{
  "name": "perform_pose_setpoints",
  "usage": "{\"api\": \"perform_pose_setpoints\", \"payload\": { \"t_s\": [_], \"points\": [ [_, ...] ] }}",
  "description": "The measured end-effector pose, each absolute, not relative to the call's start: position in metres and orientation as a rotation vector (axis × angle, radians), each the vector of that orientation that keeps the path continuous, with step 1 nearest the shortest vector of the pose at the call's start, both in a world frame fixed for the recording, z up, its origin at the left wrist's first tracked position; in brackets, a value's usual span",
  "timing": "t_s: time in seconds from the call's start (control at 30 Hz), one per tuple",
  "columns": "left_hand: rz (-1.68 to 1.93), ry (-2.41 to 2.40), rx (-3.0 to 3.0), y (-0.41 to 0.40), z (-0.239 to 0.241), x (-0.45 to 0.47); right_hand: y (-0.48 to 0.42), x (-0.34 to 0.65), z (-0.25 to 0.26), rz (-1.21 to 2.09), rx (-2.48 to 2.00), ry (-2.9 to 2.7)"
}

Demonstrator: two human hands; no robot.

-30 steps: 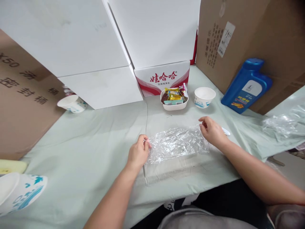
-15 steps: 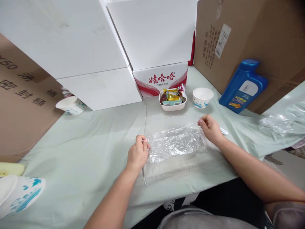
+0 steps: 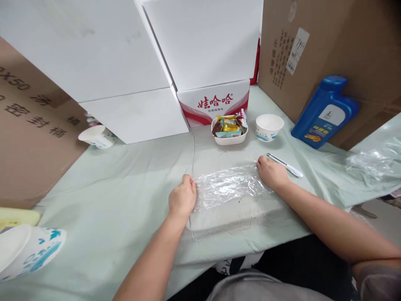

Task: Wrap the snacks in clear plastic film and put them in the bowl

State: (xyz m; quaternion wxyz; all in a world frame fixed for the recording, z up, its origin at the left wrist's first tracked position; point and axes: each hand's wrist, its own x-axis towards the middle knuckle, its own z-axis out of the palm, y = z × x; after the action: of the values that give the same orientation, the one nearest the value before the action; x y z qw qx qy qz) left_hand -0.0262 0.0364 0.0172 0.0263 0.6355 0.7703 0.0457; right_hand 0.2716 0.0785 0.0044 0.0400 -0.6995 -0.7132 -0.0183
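A sheet of clear plastic wrap (image 3: 230,186) lies stretched across a low rectangular block under the pale green tablecloth (image 3: 131,188). My left hand (image 3: 182,200) is closed, pinching the wrap's left edge. My right hand (image 3: 272,173) is closed on the wrap's right edge, knuckles down on the cloth. A white pen-like tool (image 3: 285,164) lies on the cloth just behind my right hand.
A small white tray of wrapped snacks (image 3: 229,129) and a paper bowl (image 3: 269,126) stand behind the wrap. A blue jug (image 3: 326,113) leans on a cardboard box (image 3: 328,46). White boxes (image 3: 131,67) line the back. More paper bowls sit at far left (image 3: 95,136) and near left (image 3: 28,253). Crumpled plastic (image 3: 372,161) lies right.
Both hands have pulled the wrap flatter and lowered it onto the block. My right hand moved down and slightly left, uncovering the pen-like tool behind it.
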Motion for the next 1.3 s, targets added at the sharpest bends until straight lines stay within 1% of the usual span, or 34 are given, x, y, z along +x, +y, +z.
{"api": "perform_pose_setpoints", "payload": {
  "t_s": [0.1, 0.23, 0.3, 0.37, 0.47, 0.53, 0.6, 0.7, 0.83, 0.9, 0.97, 1.03, 1.17, 1.23, 1.3],
  "points": [
    [0.279, 2.381, 1.892, 0.037, 0.022, -0.038, 0.078, 0.272, 0.004, -0.087, -2.153, -2.212],
    [0.847, 2.363, 1.955, 0.03, 0.028, -0.049, 0.076, 0.269, 0.006, -0.081, -2.141, -2.224],
    [1.023, 2.22, 2.134, 0.025, 0.025, -0.045, 0.076, 0.268, 0.008, -0.063, -2.138, -2.219],
    [0.919, 1.923, 2.376, 0.021, 0.019, -0.036, 0.076, 0.269, 0.009, -0.034, -2.133, -2.211],
    [0.523, 1.487, 2.61, 0.019, 0.005, -0.02, 0.08, 0.281, 0.014, 0.006, -2.161, -2.167],
    [0.341, 1.398, 2.653, 0.019, -0.002, -0.014, 0.082, 0.292, 0.021, -0.014, -2.211, -2.076],
    [0.257, 1.41, 2.654, 0.02, -0.006, -0.013, 0.079, 0.299, 0.03, -0.104, -2.164, -1.995],
    [0.228, 1.399, 2.663, 0.021, -0.006, -0.016, 0.062, 0.285, 0.039, -0.17, -1.768, -2.104],
    [0.254, 1.391, 2.674, 0.02, -0.005, -0.016, 0.031, 0.24, 0.029, -0.023, -1.064, -2.55],
    [0.259, 1.395, 2.683, 0.02, -0.005, -0.016, 0.025, 0.227, 0.015, 0.074, -0.94, -2.725],
    [0.26, 1.415, 2.686, 0.02, -0.006, -0.017, 0.027, 0.229, 0.001, 0.153, -1.068, -2.791],
    [0.246, 1.456, 2.677, 0.021, -0.008, -0.019, 0.037, 0.242, -0.01, 0.174, -1.303, -2.756],
    [0.243, 1.604, 2.611, 0.025, -0.006, -0.032, 0.059, 0.278, -0.012, 0.134, -1.641, -2.584],
    [0.328, 1.684, 2.567, 0.025, 0.002, -0.039, 0.062, 0.288, -0.002, 0.13, -1.66, -2.527],
    [0.436, 1.673, 2.529, 0.022, 0.015, -0.042, 0.059, 0.292, 0.013, 0.153, -1.469, -2.557]
  ]
}}
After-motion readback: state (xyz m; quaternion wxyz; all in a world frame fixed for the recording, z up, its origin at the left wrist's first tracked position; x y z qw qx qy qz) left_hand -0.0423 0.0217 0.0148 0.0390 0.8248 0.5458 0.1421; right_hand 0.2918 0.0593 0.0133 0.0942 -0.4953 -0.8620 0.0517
